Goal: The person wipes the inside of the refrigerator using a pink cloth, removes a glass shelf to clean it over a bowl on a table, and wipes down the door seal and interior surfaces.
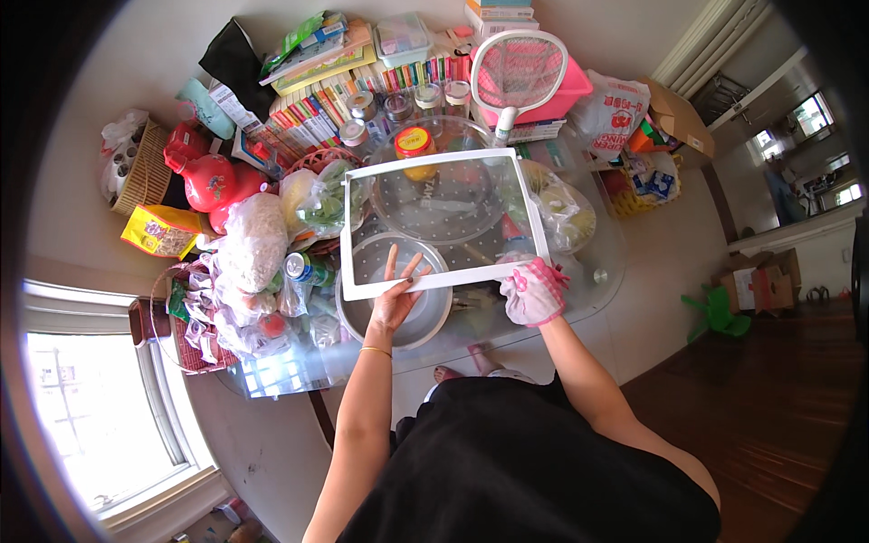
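A clear dotted panel with a white rim, like a refrigerator shelf [445, 277], is held up over a cluttered glass table. My left hand [399, 293] is bare and grips the near left edge, fingers spread beneath the clear sheet and thumb at the rim. On my right hand [534, 292] is a white and pink cloth mitt or glove, closed on the near right corner. Below the panel's left part stands a round basin [395, 339]. A large round clear lid or tray [445, 125] and a jar with a red and yellow lid [415, 141] lie beyond, partly seen through the panel.
Bagged vegetables [329, 197] and a drink can [304, 268] crowd the left. Rows of books [312, 122], glass jars [428, 98] and an electric fly swatter [519, 68] stand at the back. A bagged item [567, 210] lies right of the panel. The table's rounded glass edge [611, 292] is near.
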{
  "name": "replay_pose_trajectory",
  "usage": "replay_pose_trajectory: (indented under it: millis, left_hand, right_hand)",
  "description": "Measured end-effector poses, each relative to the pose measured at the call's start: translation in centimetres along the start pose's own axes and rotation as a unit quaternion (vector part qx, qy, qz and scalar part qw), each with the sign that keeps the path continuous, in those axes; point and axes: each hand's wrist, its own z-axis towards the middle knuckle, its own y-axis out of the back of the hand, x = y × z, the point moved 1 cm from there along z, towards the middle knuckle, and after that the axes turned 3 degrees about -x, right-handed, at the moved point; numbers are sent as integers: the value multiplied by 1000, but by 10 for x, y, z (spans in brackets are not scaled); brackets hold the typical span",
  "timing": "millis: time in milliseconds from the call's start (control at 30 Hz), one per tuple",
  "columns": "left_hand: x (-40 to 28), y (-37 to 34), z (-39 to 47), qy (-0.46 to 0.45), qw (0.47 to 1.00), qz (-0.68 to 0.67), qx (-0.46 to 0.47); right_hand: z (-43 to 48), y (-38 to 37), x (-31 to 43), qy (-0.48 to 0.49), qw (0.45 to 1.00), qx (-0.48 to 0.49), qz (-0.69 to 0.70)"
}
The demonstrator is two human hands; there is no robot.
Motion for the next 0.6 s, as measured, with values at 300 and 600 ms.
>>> replay_pose_trajectory:
  millis: [300, 600]
  left_hand:
    - [13, 18, 10, 10, 999, 30, -29]
    - [31, 20, -3, -2, 998, -56, -42]
  right_hand:
    - [-4, 19, 1, -62, 990, -38, -121]
    - [-70, -38, 13, 308, 388, 66, -866]
